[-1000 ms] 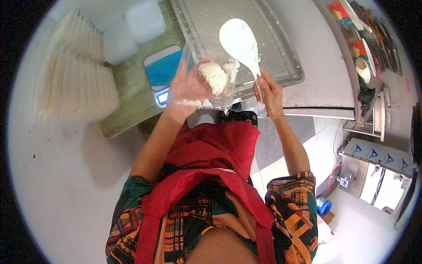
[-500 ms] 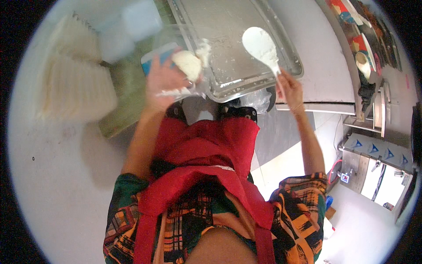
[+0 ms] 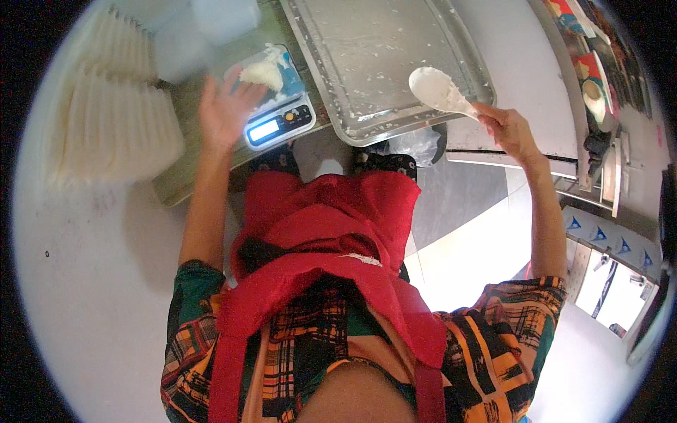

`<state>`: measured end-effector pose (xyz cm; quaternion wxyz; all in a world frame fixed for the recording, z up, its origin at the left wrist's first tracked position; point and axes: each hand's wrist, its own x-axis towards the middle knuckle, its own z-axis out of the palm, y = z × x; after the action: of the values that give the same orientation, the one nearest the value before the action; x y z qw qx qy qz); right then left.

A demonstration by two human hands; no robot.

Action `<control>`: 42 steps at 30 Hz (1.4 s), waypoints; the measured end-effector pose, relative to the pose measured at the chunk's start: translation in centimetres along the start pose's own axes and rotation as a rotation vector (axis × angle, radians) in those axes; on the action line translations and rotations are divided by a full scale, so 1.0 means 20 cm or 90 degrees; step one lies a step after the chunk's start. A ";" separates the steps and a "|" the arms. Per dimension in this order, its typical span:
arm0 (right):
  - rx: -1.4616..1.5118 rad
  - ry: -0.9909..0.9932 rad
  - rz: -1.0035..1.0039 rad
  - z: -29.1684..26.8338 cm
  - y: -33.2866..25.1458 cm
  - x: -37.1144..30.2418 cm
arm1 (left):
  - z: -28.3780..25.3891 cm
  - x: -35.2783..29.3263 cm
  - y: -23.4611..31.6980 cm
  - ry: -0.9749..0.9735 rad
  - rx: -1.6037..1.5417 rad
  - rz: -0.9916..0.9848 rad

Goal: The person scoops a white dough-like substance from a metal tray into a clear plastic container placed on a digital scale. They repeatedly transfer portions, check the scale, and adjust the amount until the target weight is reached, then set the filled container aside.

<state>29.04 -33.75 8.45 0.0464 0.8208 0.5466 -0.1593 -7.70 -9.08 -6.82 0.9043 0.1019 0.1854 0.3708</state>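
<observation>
My right hand (image 3: 509, 132) grips the handle of a white paddle-shaped spoon (image 3: 433, 89), its bowl coated with white stuff and held over the metal tray's near right part. On the left, my left hand (image 3: 227, 113) is open with its fingers spread, beside a digital kitchen scale (image 3: 305, 116) with a lit display. A pale, soft-looking white lump (image 3: 264, 74) rests on the scale's blue top. My left fingertips lie at the lump's near edge; whether they touch it I cannot tell.
A large metal tray (image 3: 347, 131) with white crumbs lies right of the scale on a greenish board (image 3: 169, 185). Stacked pale ribbed containers (image 3: 116, 127) stand at the left, near a whitish tub (image 3: 226, 20). A clear plastic bag (image 3: 417, 146) hangs below the tray.
My left hand has moved left and opened away from the white lump, which now sits on the scale. My right hand has moved right with the spoon, which has tilted toward level.
</observation>
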 end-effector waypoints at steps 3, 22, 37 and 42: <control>-0.156 0.086 -0.206 -0.07 0.01 0.04 | -0.05 0.03 0.00 0.060 0.022 0.037; 0.694 -0.015 -0.148 0.01 -0.75 0.34 | -0.08 -0.19 0.04 0.346 0.577 0.288; -0.039 0.267 -0.290 0.04 -1.46 0.92 | -0.04 -0.41 -0.07 0.384 0.532 0.159; 0.040 0.282 -0.298 0.16 -1.63 1.09 | -0.07 -0.43 -0.10 0.384 0.529 0.118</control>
<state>6.29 -2.26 1.89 -0.1371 0.6884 0.7122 -0.0002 -12.66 -16.53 -6.42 0.6571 0.3568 0.5596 0.3574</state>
